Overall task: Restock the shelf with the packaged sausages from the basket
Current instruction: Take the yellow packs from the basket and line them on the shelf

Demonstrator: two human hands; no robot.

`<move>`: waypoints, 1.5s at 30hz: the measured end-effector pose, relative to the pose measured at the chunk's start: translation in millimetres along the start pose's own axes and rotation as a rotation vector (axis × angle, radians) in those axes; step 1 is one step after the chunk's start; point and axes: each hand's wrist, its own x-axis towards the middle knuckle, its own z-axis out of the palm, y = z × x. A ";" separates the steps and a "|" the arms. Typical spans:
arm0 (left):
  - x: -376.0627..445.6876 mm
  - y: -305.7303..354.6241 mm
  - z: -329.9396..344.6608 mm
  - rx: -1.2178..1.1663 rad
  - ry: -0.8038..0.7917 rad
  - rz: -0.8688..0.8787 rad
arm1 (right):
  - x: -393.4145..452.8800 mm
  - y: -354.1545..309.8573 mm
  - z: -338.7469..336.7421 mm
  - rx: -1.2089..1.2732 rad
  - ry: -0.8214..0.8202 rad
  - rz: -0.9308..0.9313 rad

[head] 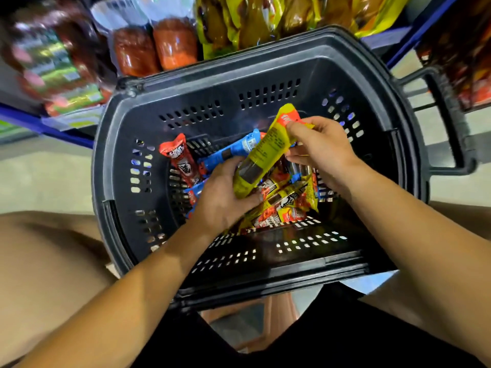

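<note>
Both hands are down inside the black basket (148, 123) and share one yellow sausage pack (261, 158): the left hand (225, 197) curls round its lower end, thumb lying across the front, while the right hand (321, 152) pinches the flat sealed top near the orange label between thumb and fingertips. The pack is lifted clear of the heap and tilted, its top end pointing up toward the far wall of the basket. Under it the other packaged sausages lie loose on the basket floor: a red pack (183, 162) at the left, a blue pack (239, 147) running slantwise behind the left hand, and a jumble of yellow and red packs (287, 205) below the right wrist. The shelf (53, 123) with its blue edge stands just beyond the basket, already carrying wrapped sausages (156, 46) and yellow packets (239, 19). Judging by its look, the yellow pack is light, with a firm stick inside and a slick, glossy film outside that could slide through a loose grasp; the flat crimped ends are limp and give little control on their own. The body over the sausage seems the safer place to take hold, fingers wrapped round the middle, with the sealed end used only to steer. The packs look sturdy enough to be gathered several at once, though the smooth wrappers may slip against one another
</note>
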 end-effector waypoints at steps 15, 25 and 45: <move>-7.0 -3.7 7.2 -0.720 -0.209 -0.314 | 6.0 23.1 -5.4 -0.211 -0.250 0.133; 27.4 -37.7 28.8 -0.050 -0.221 -0.262 | 10.3 37.3 -27.4 -0.203 -0.022 0.146; 30.3 -69.3 33.7 0.116 -0.218 -0.258 | 15.8 35.5 -26.2 -0.323 -0.132 0.192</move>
